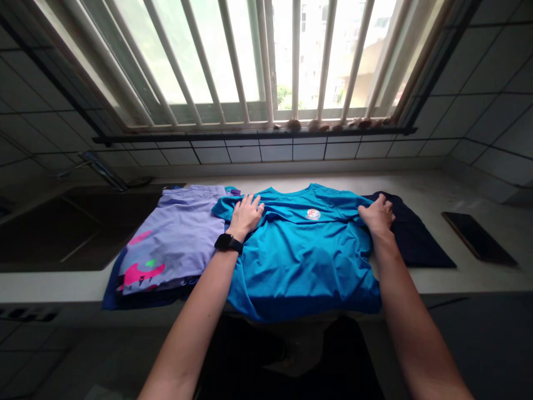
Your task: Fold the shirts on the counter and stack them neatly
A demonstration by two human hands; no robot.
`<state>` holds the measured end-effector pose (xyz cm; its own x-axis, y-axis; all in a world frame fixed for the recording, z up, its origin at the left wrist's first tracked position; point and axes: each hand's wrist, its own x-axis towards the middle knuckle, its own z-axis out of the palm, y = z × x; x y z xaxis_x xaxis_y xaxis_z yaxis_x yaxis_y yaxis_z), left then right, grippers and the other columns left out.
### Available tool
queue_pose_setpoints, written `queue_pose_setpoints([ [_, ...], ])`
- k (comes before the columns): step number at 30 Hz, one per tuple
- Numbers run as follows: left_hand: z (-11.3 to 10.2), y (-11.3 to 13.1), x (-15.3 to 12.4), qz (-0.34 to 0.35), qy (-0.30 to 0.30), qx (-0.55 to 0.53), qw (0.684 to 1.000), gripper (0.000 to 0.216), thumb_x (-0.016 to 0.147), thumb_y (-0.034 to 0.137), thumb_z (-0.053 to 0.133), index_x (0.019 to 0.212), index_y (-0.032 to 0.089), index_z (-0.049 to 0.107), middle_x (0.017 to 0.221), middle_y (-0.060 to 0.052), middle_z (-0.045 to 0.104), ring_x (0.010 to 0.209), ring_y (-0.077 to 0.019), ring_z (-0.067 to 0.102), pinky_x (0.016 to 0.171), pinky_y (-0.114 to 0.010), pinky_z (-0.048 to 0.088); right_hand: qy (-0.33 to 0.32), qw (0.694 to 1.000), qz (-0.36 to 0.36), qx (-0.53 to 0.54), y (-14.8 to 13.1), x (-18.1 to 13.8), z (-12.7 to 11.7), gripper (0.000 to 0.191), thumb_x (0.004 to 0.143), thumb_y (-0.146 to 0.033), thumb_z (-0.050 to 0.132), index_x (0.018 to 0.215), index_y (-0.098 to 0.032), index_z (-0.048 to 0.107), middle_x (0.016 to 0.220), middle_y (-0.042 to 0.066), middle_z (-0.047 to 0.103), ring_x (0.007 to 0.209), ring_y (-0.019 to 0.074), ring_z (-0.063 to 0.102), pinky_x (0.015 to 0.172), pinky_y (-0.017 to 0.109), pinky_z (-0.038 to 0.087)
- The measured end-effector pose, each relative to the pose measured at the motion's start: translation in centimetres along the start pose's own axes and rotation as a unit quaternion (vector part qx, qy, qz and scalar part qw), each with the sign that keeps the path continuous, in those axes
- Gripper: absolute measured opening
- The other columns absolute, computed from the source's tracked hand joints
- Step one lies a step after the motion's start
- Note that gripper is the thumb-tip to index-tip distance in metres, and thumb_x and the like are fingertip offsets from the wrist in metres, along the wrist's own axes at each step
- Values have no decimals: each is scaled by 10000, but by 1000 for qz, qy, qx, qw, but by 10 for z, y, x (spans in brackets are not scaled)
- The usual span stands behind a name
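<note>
A bright blue T-shirt (pixel 303 261) with a small round badge lies spread on the pale counter (pixel 433 194), its hem hanging over the front edge. My left hand (pixel 246 214), with a black watch on the wrist, lies flat with fingers spread on the shirt's left shoulder. My right hand (pixel 377 214) is closed on the shirt's right shoulder or sleeve, pinching the cloth.
A lilac garment with pink print (pixel 175 239) lies left of the shirt, on top of darker blue cloth. A dark navy garment (pixel 416 236) lies to the right. A black phone (pixel 478 238) rests further right. A dark sink (pixel 62 228) with a tap is at the left. Barred window behind.
</note>
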<state>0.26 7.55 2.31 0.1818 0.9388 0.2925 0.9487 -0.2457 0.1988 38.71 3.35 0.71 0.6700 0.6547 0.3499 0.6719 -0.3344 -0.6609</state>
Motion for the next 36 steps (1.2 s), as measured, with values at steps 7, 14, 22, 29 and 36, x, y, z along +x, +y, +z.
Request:
queue_pose_setpoints([
  [7, -33, -45, -17, -218, 190, -59, 956, 490, 660, 178, 746, 1137, 120, 653, 1324, -289, 634, 1439, -478, 448, 1141, -674, 392, 23, 988, -11, 152, -1, 11, -11, 273, 728, -179, 663, 999, -207, 675, 924, 77, 701, 1061, 307, 678, 1080, 587, 476],
  [14, -44, -57, -14, -162, 183, -114, 963, 62, 774, 196, 647, 792, 214, 590, 907, -120, 704, 1049, -357, 692, 992, -506, 535, -88, 871, 139, 463, -19, 12, -11, 387, 665, -184, 806, 953, -229, 550, 813, -9, 665, 777, 181, 708, 646, 278, 609],
  [22, -46, -35, -8, -80, 170, -255, 949, 138, 843, 245, 599, 978, 220, 611, 923, -36, 701, 870, -196, 681, 844, -315, 567, -299, 817, 4, 493, -37, -12, -22, 556, 614, -212, 850, 1119, -269, 624, 1093, 16, 722, 902, 169, 719, 759, 279, 616],
  [29, -42, -30, -8, -7, 89, -387, 918, 293, 768, 231, 663, 1057, 200, 628, 1016, -69, 751, 969, -208, 724, 880, -331, 590, -260, 892, -208, 305, -39, -19, -11, 171, 867, -372, 679, 929, -227, 746, 951, 75, 762, 925, 257, 730, 969, 461, 578],
  [36, -38, -21, -9, 17, 124, -310, 942, 142, 824, 298, 632, 887, 186, 691, 1011, -92, 769, 915, -212, 726, 846, -331, 591, -340, 874, -338, 83, -22, -17, 3, 137, 753, -248, 810, 885, -213, 827, 1018, 96, 750, 947, 259, 711, 919, 366, 572],
])
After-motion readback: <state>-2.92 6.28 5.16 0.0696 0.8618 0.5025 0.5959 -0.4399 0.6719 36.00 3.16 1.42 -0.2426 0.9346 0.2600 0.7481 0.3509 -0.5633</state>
